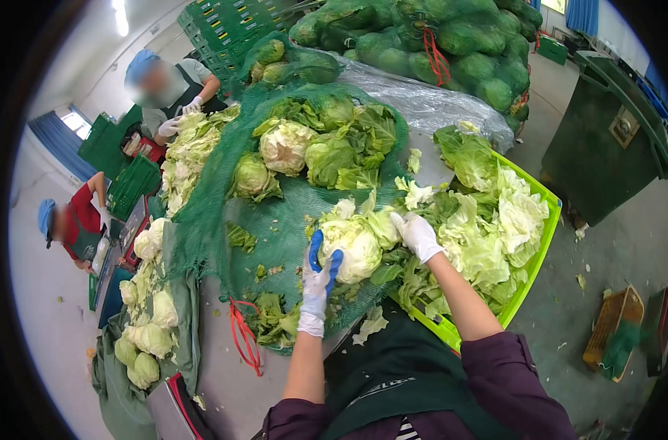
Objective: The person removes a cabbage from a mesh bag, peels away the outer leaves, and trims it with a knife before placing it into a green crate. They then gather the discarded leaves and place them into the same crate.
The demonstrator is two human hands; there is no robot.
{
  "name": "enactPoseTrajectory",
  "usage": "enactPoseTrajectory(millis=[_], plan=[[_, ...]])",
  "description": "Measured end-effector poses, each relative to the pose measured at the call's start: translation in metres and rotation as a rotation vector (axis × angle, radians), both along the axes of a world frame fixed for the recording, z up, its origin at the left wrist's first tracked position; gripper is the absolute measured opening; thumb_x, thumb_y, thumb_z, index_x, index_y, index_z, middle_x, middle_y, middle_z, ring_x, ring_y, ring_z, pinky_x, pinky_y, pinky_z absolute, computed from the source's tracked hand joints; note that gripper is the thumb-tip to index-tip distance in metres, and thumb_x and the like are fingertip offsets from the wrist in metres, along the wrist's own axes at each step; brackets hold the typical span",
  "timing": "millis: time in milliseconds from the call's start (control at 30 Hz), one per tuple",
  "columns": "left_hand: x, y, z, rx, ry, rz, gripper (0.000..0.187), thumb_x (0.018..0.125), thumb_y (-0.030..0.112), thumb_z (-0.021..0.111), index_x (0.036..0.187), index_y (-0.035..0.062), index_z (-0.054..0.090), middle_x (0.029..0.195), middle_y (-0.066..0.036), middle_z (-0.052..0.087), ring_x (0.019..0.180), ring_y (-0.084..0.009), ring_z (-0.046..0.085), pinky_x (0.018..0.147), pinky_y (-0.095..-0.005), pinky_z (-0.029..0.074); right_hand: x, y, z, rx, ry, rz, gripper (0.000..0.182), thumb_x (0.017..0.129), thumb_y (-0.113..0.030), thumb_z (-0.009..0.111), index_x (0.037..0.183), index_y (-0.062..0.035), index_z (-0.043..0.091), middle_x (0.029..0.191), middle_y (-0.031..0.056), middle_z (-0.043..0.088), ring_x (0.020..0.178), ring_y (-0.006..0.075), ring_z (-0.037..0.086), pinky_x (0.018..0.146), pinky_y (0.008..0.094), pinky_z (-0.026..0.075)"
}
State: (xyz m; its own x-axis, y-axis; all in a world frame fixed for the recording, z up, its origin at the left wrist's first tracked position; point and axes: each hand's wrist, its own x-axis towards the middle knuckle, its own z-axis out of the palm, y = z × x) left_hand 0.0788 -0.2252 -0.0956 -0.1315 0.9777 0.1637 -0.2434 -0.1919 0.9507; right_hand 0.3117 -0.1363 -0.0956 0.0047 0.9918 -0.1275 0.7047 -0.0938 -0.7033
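A pale iceberg lettuce head [351,249] is held above the green mesh sack [275,213] in front of me. My left hand [316,287], in a white glove with blue fingers, grips it from the left and below, thumb and fingers apart around it. On the lettuce's right side, my white-gloved right hand [418,236] has its fingers closed on an outer lettuce leaf [385,227]. Further up the sack lie several untrimmed lettuce heads [286,147]. Loose leaves fill the lime-green crate [539,242] beside my right arm.
Trimmed lettuces [147,341] pile up along the left. Two co-workers [158,95] stand beyond them. Full mesh sacks [466,51] are stacked at the back. A dark green bin [605,139] and an orange crate [614,334] stand at right. Red ties [243,337] hang at the sack's near edge.
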Motion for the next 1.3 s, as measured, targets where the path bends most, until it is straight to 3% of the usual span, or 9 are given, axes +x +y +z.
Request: enactPoseTrajectory(millis=[167,233,500,767,867,1000,1100,1233,1300], plan=[[-0.008,0.001,-0.004,-0.047,-0.051,-0.028,0.061,0.086,0.011,0.067,0.139,0.0045,0.037,0.142,-0.011,0.038,0.122,-0.0219,0.047,0.101,-0.0341,0.043,-0.021,-0.043,0.063,0.454,0.160,0.016,0.085,0.073,-0.052,0.072,0.134,-0.0033,0.039,0.101,0.0238,0.064,0.087,0.0359,0.064,0.075,0.0398,0.051],[0.000,0.006,-0.008,-0.015,0.500,0.093,0.069,0.079,0.019,0.074,0.137,0.0014,0.040,0.141,-0.017,0.039,0.126,-0.0258,0.042,0.104,-0.0370,0.038,-0.030,-0.051,0.083,0.364,-0.067,0.173,0.094,0.069,-0.057,0.073,0.139,-0.0080,0.034,0.099,0.0213,0.064,0.085,0.0343,0.064,0.073,0.0395,0.051],[0.038,-0.008,0.032,0.199,0.972,0.234,0.072,0.078,0.030,0.074,0.136,0.0027,0.043,0.139,-0.023,0.040,0.128,-0.0386,0.039,0.104,-0.0419,0.035,-0.042,0.019,0.065,0.241,-0.137,0.245,0.064,0.074,-0.065,0.061,0.085,-0.0017,0.067,0.083,0.0199,0.065,0.080,0.0358,0.064,0.071,0.0440,0.050],[0.030,-0.036,0.005,0.179,1.012,0.333,0.078,0.079,0.035,0.072,0.140,0.0009,0.035,0.138,-0.021,0.043,0.128,-0.0341,0.042,0.104,-0.0391,0.036,-0.055,0.047,0.029,0.151,-0.217,0.186,0.056,0.073,-0.054,0.069,0.089,-0.0004,0.065,0.086,0.0211,0.067,0.081,0.0359,0.065,0.071,0.0415,0.052],[0.013,-0.038,0.013,-0.168,0.048,0.131,0.069,0.088,0.032,0.065,0.144,0.0080,0.032,0.141,-0.009,0.041,0.121,-0.0200,0.046,0.096,-0.0318,0.043,-0.047,0.017,0.051,0.298,0.005,-0.022,0.064,0.076,-0.052,0.068,0.106,0.0014,0.052,0.085,0.0204,0.066,0.082,0.0360,0.065,0.070,0.0405,0.052],[0.012,-0.028,0.035,-0.314,-0.050,0.192,0.066,0.093,0.035,0.058,0.145,0.0064,0.030,0.139,-0.009,0.043,0.116,-0.0170,0.049,0.090,-0.0277,0.045,-0.046,-0.066,0.046,0.295,0.269,-0.065,0.077,0.079,-0.054,0.066,0.125,0.0038,0.048,0.096,0.0235,0.066,0.089,0.0361,0.065,0.076,0.0377,0.052],[0.039,-0.040,0.036,-0.053,0.304,0.268,0.067,0.094,0.037,0.055,0.146,0.0049,0.026,0.137,-0.012,0.044,0.119,-0.0235,0.051,0.090,-0.0346,0.048,-0.073,-0.093,0.028,0.139,0.349,-0.061,0.086,0.077,-0.055,0.066,0.133,0.0063,0.043,0.102,0.0249,0.065,0.096,0.0352,0.064,0.083,0.0356,0.050],[0.053,-0.079,0.041,-0.399,-0.138,0.025,0.058,0.090,0.021,0.061,0.138,-0.0029,0.039,0.135,-0.015,0.048,0.119,-0.0214,0.049,0.097,-0.0311,0.041,-0.011,-0.035,0.058,0.046,0.863,0.328,0.060,0.071,-0.035,0.080,0.114,0.0024,0.059,0.088,0.0107,0.068,0.074,0.0139,0.063,0.067,0.0273,0.051],[0.040,-0.078,0.039,-0.135,0.540,-0.033,0.051,0.084,0.013,0.065,0.130,-0.0019,0.050,0.134,-0.020,0.048,0.120,-0.0286,0.049,0.098,-0.0351,0.041,0.015,-0.013,0.070,-0.164,0.534,0.399,0.057,0.073,-0.036,0.079,0.112,-0.0004,0.060,0.073,0.0021,0.062,0.058,0.0078,0.055,0.054,0.0233,0.045]])
